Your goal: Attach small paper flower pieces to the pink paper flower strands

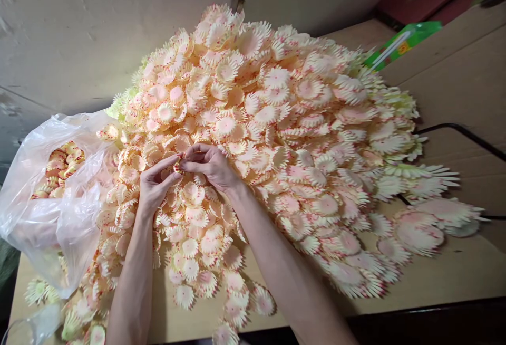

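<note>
A large heap of cream and pink fringed petal pieces (276, 118) covers the cardboard-covered table (454, 276). Over the heap's left part my left hand (155, 184) and my right hand (211, 164) meet fingertip to fingertip. Both pinch one small petal piece (177, 165) between thumbs and forefingers. My forearms reach in from the bottom edge, lying over loose petals.
A clear plastic bag (51, 202) with curled yellow-pink pieces lies at the left. A green box (401, 41) sits at the back right. A thin black cable (466, 136) crosses the right side. A pale wall stands behind. The table's dark front edge (427, 313) runs along the bottom right.
</note>
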